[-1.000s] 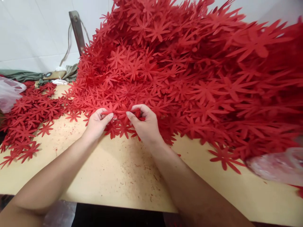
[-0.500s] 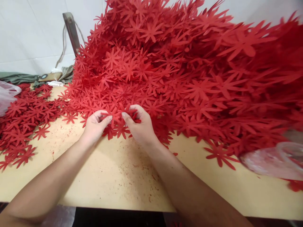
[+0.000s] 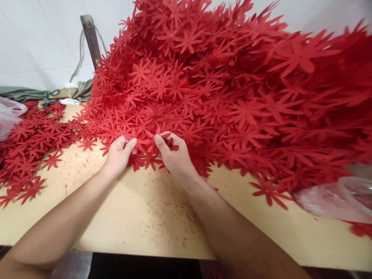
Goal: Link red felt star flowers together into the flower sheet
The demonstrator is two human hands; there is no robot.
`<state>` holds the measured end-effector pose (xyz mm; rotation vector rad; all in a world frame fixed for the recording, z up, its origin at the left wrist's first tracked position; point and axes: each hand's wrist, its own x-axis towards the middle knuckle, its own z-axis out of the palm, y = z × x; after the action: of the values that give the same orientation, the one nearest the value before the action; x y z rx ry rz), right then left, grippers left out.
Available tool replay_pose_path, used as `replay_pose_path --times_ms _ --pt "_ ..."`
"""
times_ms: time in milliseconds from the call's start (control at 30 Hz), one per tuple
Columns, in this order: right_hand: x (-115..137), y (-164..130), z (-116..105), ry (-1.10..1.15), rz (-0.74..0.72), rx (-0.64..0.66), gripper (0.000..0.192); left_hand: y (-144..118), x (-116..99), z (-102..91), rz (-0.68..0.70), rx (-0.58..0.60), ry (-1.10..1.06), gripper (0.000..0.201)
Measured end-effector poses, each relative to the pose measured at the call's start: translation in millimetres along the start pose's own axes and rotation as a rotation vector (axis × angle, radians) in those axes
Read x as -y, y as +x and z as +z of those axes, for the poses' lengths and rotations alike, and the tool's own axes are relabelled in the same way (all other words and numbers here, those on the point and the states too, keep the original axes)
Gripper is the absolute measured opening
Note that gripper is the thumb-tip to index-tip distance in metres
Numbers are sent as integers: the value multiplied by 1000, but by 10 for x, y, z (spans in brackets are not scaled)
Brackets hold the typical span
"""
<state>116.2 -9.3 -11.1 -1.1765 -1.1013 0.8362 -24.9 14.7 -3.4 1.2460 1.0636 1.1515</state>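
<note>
On table [image 3: 139, 217], hands [image 3: 147, 153] pinching unmarked red flowers [image 3: 143, 145]

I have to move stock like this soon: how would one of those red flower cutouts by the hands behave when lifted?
Probably very light and thin: each red flower cutout lies flat, and hundreds stack in the pile. The narrow petals likely flop and snag neighbours. Left hand and right hand pinch it with fingertips only.

Tan wooden table [image 3: 139, 217] flecked with red dust, huge heap of red flower cutouts [image 3: 221, 97], clear plastic bag [image 3: 334, 199]
</note>
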Motion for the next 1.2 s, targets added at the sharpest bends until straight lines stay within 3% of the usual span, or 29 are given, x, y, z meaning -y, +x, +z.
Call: replay_pose_path --times_ms 167,333,600,767,900,1200 --pt "2 4 -1 10 -11 -12 48 -11 -24 4 -18 24 1 42" --pt "-17 26 -7 57 -21 11 38 -20 -20 7 -36 27 -57 46" --pt "33 -93 56 121 18 259 24 -70 -24 43 -114 65 -200 44" --pt "46 -48 25 16 -48 194 31 -85 -26 34 -169 117 -183 41" --pt "72 -12 -12 6 -59 186 34 -69 -24 30 -135 125 -191 35" --pt "95 -53 8 5 -54 216 14 -74 4 31 -91 136 -191 30"
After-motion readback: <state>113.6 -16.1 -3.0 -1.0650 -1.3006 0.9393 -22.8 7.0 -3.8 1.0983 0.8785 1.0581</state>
